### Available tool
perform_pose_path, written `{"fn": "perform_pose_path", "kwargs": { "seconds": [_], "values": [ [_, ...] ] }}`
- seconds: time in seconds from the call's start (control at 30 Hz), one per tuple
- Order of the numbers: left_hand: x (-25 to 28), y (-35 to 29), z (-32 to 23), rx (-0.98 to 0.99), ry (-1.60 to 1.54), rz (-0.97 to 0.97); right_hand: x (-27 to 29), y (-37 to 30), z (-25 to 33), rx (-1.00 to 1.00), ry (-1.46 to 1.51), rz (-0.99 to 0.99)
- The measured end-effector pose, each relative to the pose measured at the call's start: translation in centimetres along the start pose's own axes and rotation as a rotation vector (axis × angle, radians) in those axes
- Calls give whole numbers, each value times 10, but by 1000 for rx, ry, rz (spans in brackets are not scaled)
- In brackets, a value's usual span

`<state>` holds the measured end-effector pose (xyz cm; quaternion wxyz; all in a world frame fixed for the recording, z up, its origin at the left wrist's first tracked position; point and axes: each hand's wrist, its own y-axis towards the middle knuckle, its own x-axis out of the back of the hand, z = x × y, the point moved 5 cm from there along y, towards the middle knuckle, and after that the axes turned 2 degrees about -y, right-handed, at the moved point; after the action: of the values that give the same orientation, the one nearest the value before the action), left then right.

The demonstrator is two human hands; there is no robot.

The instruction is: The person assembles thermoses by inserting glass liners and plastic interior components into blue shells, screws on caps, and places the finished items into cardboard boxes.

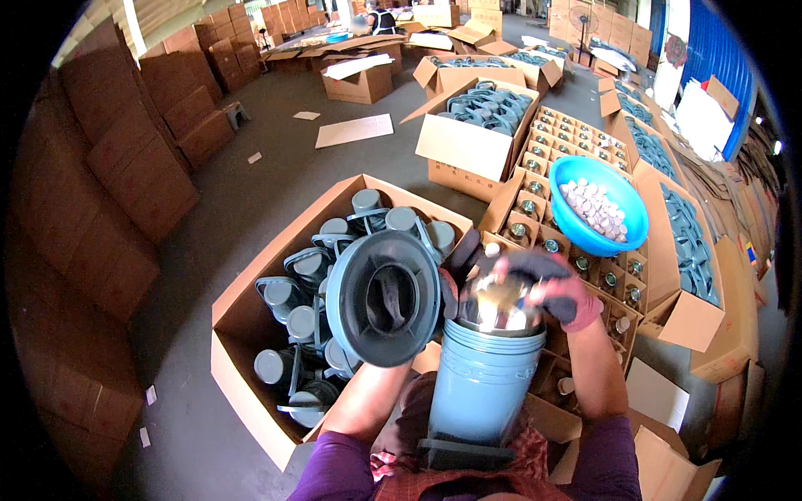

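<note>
A grey-blue flask shell [480, 384] stands upright between my knees. A shiny silver glass liner [499, 305] sits in its mouth. My right hand [551, 288], in a dark and pink glove, is closed over the liner's top. My left hand [386, 296] is inside a round grey-blue base cap [383, 299], holding it tilted up just left of the shell; only gloved fingers show through its centre hole.
A large open carton [242, 317] of grey-blue flask parts lies on my left. A divided carton [535, 179] of silver liners is ahead right, with a blue bowl [614, 238] of small white stoppers on it. More cartons and stacked boxes surround the concrete floor; a person works far back.
</note>
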<state>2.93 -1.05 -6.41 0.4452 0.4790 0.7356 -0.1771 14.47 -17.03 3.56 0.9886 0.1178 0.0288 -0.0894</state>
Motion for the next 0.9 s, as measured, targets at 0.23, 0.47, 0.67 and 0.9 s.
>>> {"fn": "perform_pose_path", "kwargs": {
  "seconds": [0.23, 0.47, 0.67, 0.9],
  "values": [
    [-31, 1, -50, -139, -213, -37, -32, -5, 7, -120, -487, 354],
    [-76, -45, -63, -741, 879, 224, -3, -7, -29, 235, 219, -403],
    [-103, -29, -44, -369, 967, 446, -12, -20, -57, 323, 233, -378],
    [-120, -27, -47, -647, 1090, 690, -7, -32, -59, 471, 173, -481]
  ]
}}
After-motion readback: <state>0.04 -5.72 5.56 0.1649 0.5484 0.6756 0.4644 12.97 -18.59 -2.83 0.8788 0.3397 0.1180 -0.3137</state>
